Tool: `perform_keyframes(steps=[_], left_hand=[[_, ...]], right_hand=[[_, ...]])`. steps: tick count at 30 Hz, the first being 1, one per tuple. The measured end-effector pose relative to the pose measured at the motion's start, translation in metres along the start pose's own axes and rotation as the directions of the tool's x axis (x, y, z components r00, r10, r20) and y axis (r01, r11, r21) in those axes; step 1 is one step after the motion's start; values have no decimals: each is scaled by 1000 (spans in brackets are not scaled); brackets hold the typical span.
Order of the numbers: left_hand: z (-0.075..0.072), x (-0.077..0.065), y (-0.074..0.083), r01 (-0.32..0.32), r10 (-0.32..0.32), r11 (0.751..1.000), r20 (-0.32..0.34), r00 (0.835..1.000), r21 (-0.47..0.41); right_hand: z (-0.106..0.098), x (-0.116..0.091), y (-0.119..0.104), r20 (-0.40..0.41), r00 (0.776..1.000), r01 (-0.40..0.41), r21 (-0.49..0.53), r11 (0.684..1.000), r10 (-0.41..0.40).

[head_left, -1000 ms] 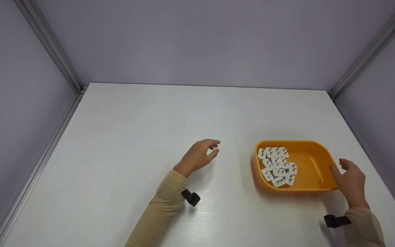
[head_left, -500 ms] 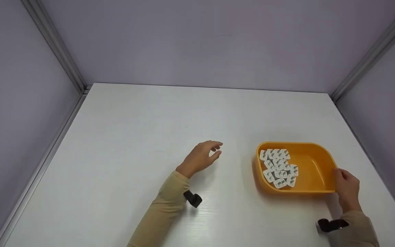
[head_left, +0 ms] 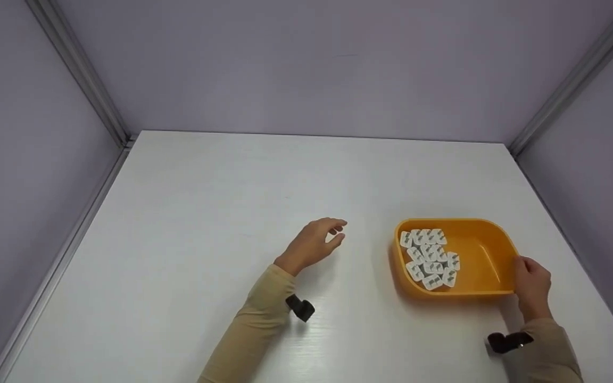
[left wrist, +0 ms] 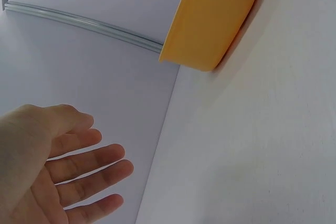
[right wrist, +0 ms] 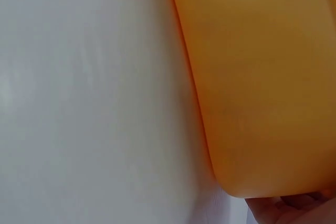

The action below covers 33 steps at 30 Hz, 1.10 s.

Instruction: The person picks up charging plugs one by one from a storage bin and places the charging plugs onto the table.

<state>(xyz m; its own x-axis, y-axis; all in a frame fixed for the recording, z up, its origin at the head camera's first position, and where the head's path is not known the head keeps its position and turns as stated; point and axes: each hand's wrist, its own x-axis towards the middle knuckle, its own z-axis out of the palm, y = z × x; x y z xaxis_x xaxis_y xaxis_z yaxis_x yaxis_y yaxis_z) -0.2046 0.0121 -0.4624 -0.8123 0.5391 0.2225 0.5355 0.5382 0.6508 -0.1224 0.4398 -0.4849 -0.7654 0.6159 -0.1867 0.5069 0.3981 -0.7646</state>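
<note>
An orange plastic tub [head_left: 477,263] stands on the right half of the white table. Inside its left part lie several small white rectangular pieces [head_left: 432,254] with grey-green marks; their kind is too small to make out. My right hand [head_left: 533,284] grips the tub's right rim, with the fingers partly hidden there. From the right wrist view, the tub's outer wall [right wrist: 262,87] fills much of the picture. Left of the tub, my left hand [head_left: 311,246] hovers over the table, holding nothing. The left wrist view shows its fingers [left wrist: 94,179] spread and only loosely bent.
The white table [head_left: 189,223] spreads out on the left and behind the tub. Pale walls [head_left: 312,69] enclose it at the back and both sides, with metal rails [head_left: 80,72] in the corners. Each sleeve carries a small black camera [head_left: 300,307].
My right hand has moved left from just beside the tub and taken hold of its right rim. The left hand and the white pieces have stayed nearly still.
</note>
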Motion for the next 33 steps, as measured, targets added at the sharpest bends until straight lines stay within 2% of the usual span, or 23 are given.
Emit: perform_keyframes(steps=[6,11,17,23,27,33], left_hand=[[0,0,0,10,-10,1000,8,1000,-2],[3,5,2,2,-3,1000,19,1000,30],[9,20,11,-54,51,989,30,998,134],[18,40,25,-133,116,952,76,990,275],[26,50,35,-179,144,914,120,982,364],[40,62,51,-252,198,870,168,966,424]], right_hand=[[9,3,-7,11,1000,19,-7,1000,-19],[15,6,-12,4,999,52,-9,999,-52],[17,12,-16,33,998,49,-27,998,-48],[15,14,-12,46,998,50,-62,997,-47],[14,14,-10,30,998,49,-79,996,-47],[11,14,-8,20,999,45,-79,996,-44]])
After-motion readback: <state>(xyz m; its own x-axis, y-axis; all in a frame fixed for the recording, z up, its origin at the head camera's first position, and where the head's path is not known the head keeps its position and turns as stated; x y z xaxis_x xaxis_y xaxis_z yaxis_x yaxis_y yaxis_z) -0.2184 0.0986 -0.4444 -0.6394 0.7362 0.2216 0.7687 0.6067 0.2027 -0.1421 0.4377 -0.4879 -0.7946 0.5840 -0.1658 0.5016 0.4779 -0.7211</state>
